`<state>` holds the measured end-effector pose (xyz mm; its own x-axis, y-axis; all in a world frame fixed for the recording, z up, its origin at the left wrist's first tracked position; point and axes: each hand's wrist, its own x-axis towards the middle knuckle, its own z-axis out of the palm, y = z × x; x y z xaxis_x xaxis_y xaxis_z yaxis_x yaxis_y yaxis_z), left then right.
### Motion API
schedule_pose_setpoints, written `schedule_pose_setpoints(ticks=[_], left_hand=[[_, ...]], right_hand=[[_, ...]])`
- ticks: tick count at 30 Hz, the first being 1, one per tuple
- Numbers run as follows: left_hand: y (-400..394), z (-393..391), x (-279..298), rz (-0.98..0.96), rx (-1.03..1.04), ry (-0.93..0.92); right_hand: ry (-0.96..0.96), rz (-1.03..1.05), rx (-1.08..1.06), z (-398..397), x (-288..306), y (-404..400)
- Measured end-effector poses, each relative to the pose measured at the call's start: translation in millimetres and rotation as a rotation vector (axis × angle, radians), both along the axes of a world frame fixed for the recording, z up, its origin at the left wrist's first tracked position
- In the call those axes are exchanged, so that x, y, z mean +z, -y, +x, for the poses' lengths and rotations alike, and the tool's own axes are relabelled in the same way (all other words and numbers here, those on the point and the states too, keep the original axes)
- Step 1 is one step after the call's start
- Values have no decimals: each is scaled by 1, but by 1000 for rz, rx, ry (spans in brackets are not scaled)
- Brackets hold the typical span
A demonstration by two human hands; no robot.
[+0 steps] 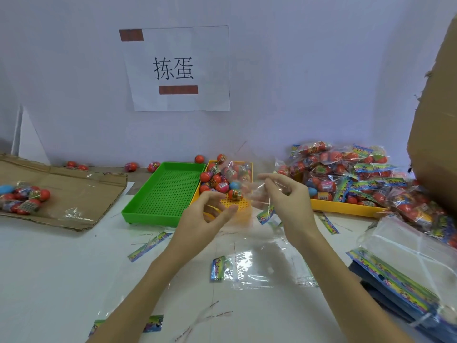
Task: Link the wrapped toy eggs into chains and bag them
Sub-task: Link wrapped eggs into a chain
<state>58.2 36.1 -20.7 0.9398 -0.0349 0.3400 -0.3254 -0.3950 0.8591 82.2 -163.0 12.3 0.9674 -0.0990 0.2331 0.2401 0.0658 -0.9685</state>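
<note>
My right hand [284, 194] pinches a thin clear bag [257, 194] above the table; its colourful header [265, 215] hangs below my fingers. My left hand [210, 210] hovers just left of the bag with fingers apart and curled, holding nothing that I can see. Behind my hands, several loose wrapped toy eggs [222, 180], mostly red, lie in a yellow tray [233, 203]. More empty clear bags [254, 266] lie flat on the white table below my hands.
An empty green tray [168, 191] sits left of the yellow one. A pile of bagged eggs [346, 174] fills another yellow tray [346, 209] at right, beside a cardboard box [435, 120]. A stack of empty bags [395, 271] lies at lower right. Flat cardboard [74, 191] at left carries an egg bundle [23, 196].
</note>
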Motion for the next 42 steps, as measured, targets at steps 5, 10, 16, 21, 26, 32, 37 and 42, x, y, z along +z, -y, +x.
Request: schedule_pose_setpoints(ticks=[5,10,16,21,26,32,37,42], left_hand=[[-2,3,-3,-193,-99,-52],[-8,5,9,-625,-176,-110],[-8,3,7,-559,94,-73],[-8,1,11,-506,162,-54],[-3,-3,13,-483,148,0],[2,-9,14,-375,-28,101],[3,-15,16,-350,-278,27],[-4,-9,17,-163,-121,164]], right_hand=[[-35,-13,177,-7,2,-11],[-89,-275,293,-7,-5,-15],[-62,-307,261,-6,-2,-12],[430,-609,-208,-6,-2,-12],[545,-412,-19,-18,3,-28],[419,-469,188,-23,-1,-31],[203,-203,242,-18,2,-27],[-12,-2,421,-11,8,-12]])
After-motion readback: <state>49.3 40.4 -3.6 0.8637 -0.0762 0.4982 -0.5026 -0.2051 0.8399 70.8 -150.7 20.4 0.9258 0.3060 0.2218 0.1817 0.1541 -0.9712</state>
